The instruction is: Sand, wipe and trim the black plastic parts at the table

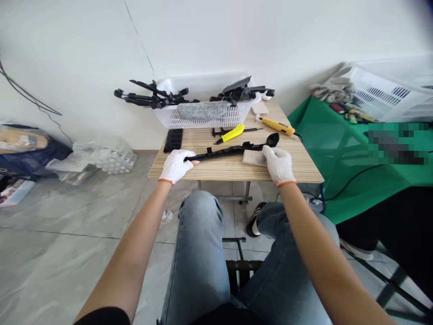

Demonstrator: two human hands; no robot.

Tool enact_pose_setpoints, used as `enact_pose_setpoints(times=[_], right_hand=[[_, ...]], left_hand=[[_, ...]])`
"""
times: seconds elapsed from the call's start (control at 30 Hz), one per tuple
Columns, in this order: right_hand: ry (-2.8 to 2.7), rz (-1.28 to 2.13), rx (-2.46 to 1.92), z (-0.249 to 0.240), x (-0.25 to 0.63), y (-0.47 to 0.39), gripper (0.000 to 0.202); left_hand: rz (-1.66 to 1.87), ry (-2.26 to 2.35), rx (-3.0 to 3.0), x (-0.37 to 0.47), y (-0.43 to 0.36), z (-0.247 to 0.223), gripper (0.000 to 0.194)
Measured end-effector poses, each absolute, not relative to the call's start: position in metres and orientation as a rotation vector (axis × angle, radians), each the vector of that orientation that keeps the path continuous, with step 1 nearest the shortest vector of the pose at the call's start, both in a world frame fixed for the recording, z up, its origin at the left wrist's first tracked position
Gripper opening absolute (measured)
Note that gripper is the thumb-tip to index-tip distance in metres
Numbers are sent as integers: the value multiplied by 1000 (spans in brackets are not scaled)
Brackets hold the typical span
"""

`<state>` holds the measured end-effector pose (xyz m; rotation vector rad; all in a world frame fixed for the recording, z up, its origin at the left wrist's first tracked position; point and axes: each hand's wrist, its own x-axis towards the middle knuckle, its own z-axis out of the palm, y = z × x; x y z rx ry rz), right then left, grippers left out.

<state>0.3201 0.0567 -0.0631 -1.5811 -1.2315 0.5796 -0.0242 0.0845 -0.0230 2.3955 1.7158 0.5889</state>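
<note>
A long black plastic part [233, 150] with small clips and a round, cup-like end lies slantwise above the wooden tabletop. My left hand [177, 166], in a white knit glove with an orange cuff, closes on its left end; a bare fingertip shows. My right hand [279, 164], gloved the same way, is pinched at the right end of a pale folded cloth [253, 158], close beside the cup-like end. Whether those fingers also touch the black part is hidden. Just behind the part lie a yellow utility knife [233, 134] and a black caliper [250, 130].
At the back of the table [203, 172], a white basket [165, 118] holds black parts jutting over its sides. A black phone [173, 140] lies left, a yellow corded tool [278, 126] right. Beside it stands a green-covered table [314, 135]; a person's dark-clothed leg [389, 225] is close by.
</note>
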Motion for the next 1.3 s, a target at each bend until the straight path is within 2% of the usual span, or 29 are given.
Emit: enact_pose_setpoints(times=[0.27,0.5,0.87,1.1,1.3], right_hand=[[-880,366,-1583,-63,325,65,36],[-1259,395,-1607,-56,321,60,21],[-1302,406,-1684,-45,309,49,43],[-1172,441,-1623,-57,315,56,23],[-1105,490,-1624,-54,313,58,20]], left_hand=[[601,1693,2401,-26,86,-23,33],[624,1658,2415,-25,86,-23,34],[612,1689,2407,-24,85,-24,33],[607,1716,2405,-22,82,-22,32],[661,1741,2426,-22,81,-25,32]])
